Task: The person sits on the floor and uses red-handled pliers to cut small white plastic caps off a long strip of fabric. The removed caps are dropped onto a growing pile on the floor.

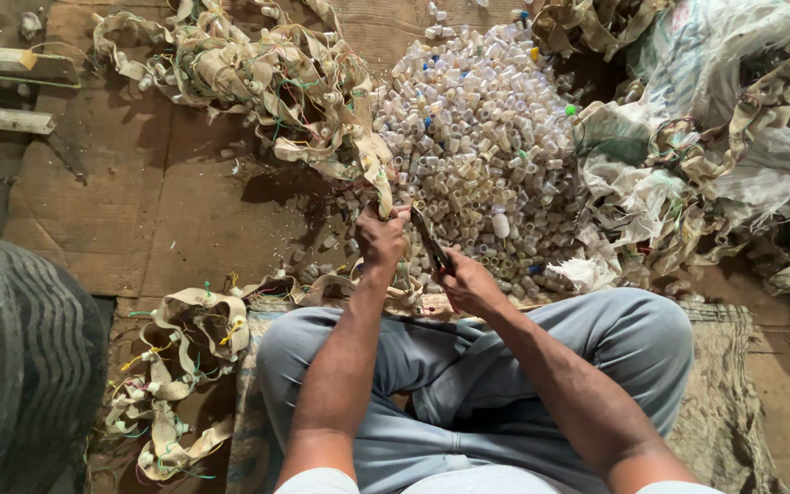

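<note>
Cardboard floor, person sitting cross-legged. Left hand is fisted on a beige webbing strip running to 11 o'clock. Right hand is clenched on a dark cutting tool, tip beside the strip. Pile of small plastic caps at 12 o'clock.

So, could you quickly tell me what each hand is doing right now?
Left hand: closed, gripping a tan strip.
Right hand: closed, holding a dark blade.

Black tub cut by left edge; tool partly hidden inside right hand.
</note>
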